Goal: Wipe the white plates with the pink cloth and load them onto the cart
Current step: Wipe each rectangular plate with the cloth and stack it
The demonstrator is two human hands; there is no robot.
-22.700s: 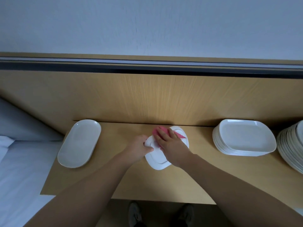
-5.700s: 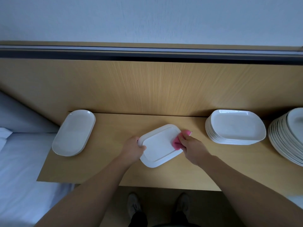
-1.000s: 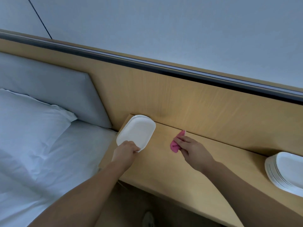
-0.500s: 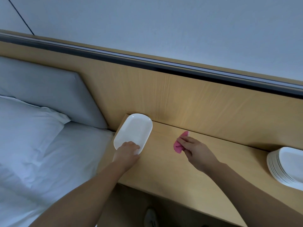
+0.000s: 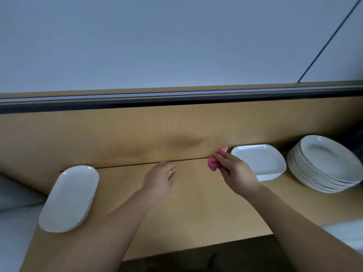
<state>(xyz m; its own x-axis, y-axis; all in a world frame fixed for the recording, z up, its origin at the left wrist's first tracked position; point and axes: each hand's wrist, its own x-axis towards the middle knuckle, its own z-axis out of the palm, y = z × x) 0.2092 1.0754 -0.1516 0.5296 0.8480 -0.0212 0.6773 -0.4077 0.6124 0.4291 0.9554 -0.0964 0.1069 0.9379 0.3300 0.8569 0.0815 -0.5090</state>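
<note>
Your left hand (image 5: 161, 179) is over the middle of the wooden shelf (image 5: 196, 209). The fingers are loose and a little bent, pointing toward the back panel (image 5: 127, 138). It has hold of nothing. You cannot tell from this blurred view whether it touches the wood or floats just above it.

Your right hand (image 5: 235, 173) is to the right of it, and the two hands are apart. The thumb and fingers curl round the pink cloth (image 5: 213, 163), which is bunched into a small wad. Most of the wad sticks out on the left side of the hand, and one tip pokes up above the fingers. The cloth sits just beside the left edge of the rectangular stack.

There are three groups of plates on the shelf, all white:
- The oval plates (image 5: 70, 197) lie flat at the left end, with the long axis running away from you. It is a low stack, count unclear, well apart from both hands.
- The rectangular plates (image 5: 261, 161) are stacked against the back panel, just behind and to the right of your right hand. The hand covers the stack's near left corner.
- The round plates (image 5: 326, 163) are a taller stack at the far right, just beside the rectangular ones.

A dark rail (image 5: 176, 103) caps the back panel, with a pale wall (image 5: 157, 46) above it. White bedding (image 5: 13, 232) lies lower down beside the shelf's left end.
</note>
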